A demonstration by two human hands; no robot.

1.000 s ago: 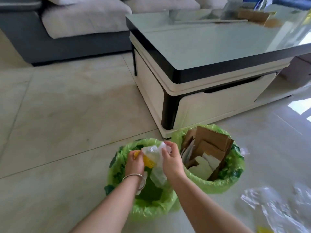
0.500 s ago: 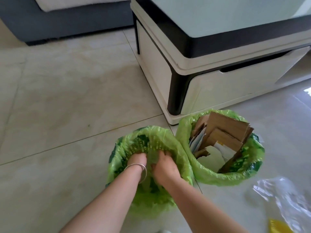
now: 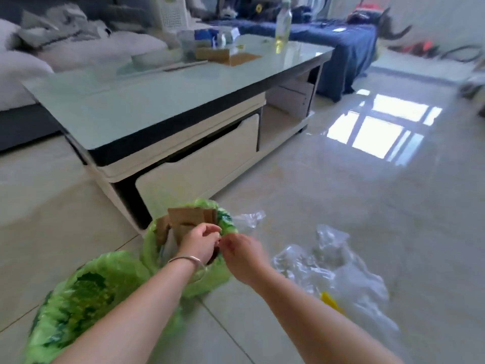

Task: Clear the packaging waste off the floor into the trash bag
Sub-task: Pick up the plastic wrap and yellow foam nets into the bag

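Two green trash bags stand on the tiled floor. The near left bag (image 3: 78, 298) shows only its green lining. The right bag (image 3: 151, 245) holds brown cardboard pieces (image 3: 189, 219). My left hand (image 3: 199, 243) hovers over the right bag with loosely curled fingers, and I see nothing in it. My right hand (image 3: 244, 256) is beside it, fingertips nearly meeting the left hand's, also holding nothing visible. Crumpled clear plastic wrapping (image 3: 328, 266) with a yellow piece (image 3: 330, 302) lies on the floor to the right of my right arm. A smaller clear scrap (image 3: 248, 218) lies just behind the right bag.
A low coffee table (image 3: 157, 106) with a glass top stands right behind the bags, with a bottle (image 3: 283, 30) and boxes on it. A grey sofa (image 3: 23, 74) is at the far left. Shiny tiled floor (image 3: 367, 206) stretches to the right.
Both hands have come out of the left bag, leaving the plastic wad inside, and moved right over the cardboard bag. The view has swung up and to the right.
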